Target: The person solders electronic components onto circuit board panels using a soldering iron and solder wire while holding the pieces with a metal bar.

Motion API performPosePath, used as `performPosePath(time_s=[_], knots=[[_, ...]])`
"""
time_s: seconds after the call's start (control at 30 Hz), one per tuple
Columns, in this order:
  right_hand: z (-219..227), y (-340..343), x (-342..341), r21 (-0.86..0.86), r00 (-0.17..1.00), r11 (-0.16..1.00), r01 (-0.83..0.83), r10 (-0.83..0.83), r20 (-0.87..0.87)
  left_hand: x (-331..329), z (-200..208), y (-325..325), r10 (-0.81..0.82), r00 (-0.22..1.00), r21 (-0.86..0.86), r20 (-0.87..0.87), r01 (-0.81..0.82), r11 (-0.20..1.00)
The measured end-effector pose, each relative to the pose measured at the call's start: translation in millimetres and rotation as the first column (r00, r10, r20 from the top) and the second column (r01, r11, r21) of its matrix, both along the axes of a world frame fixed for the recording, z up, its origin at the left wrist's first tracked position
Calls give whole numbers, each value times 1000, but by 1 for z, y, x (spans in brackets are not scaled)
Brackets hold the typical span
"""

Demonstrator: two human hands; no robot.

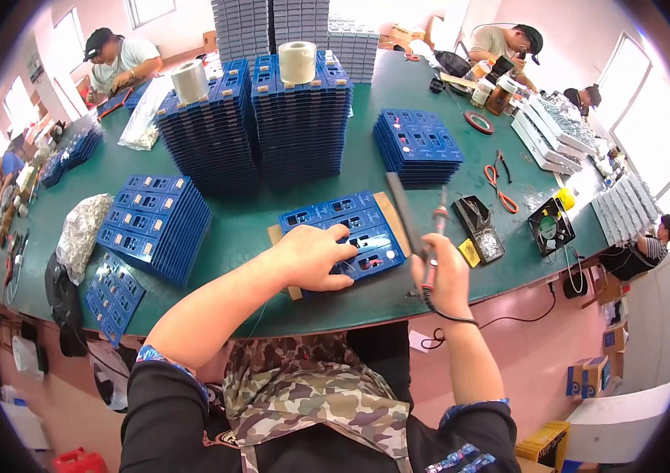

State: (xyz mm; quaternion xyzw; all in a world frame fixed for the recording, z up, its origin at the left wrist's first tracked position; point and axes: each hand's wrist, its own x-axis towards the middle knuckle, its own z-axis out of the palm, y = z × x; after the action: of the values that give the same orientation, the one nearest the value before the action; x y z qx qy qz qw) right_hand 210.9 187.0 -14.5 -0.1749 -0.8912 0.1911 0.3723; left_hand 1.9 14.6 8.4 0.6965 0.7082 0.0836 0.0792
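My left hand point(309, 257) rests on a blue circuit board panel point(364, 217) in front of me, its fingers spread over the cut-outs. Under the panel, a tan board point(389, 220) shows at the edges. My right hand point(447, 277) is closed around a soldering iron point(439, 222) with a red and pale handle, its tip pointing away from me. The black cord runs past my wrist. A long dark grey bar point(402, 206) slants between the panel and the iron; whether my right hand also holds it, I cannot tell.
Stacks of blue panels point(301, 118) stand behind, with another stack point(154, 225) at left and a lower one point(417, 146) at back right. Right of the iron are a black box of small parts point(480, 229), orange-handled pliers point(500, 189) and a small fan point(551, 227). Other people work farther off.
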Motion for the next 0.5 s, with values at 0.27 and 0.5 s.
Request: performPosePath(time_s=[0.27, 0.5], knots=[[-34, 42, 66, 70, 986, 994, 88, -97, 135, 0, -3, -2, 10, 999, 18, 43, -11, 1000], [-4, 28, 46, 176, 999, 984, 37, -40, 15, -10, -4, -12, 46, 990, 177, 130, -69, 982]])
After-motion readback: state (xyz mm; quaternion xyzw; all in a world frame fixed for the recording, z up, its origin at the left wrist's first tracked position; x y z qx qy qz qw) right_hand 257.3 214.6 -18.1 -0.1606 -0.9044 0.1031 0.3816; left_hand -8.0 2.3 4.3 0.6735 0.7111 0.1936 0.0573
